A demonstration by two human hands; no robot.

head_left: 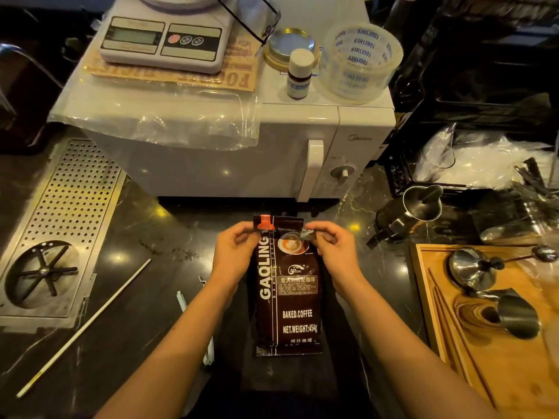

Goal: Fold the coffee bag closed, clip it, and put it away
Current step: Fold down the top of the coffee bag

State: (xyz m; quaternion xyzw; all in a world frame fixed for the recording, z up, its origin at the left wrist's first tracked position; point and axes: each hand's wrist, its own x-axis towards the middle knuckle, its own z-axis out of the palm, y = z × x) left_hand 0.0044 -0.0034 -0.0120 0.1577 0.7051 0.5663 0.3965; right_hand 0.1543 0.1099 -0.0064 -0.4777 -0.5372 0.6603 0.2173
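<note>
A dark brown coffee bag (287,297) with white lettering lies flat on the black counter, its top pointing away from me toward the microwave. My left hand (234,252) pinches the bag's top left corner by the orange patch. My right hand (332,249) pinches the top right corner, where the edge is bent over. A long white clip (195,325) lies on the counter to the left of the bag, partly hidden under my left forearm.
A white microwave (242,152) stands just behind the bag, with a scale (163,40), a small bottle (299,74) and a tape roll (360,62) on top. A perforated metal drip tray (60,222) lies left, beside a thin white stick (84,328). A wooden tray (429,297) with steel tools sits right, a black pitcher (408,213) behind it.
</note>
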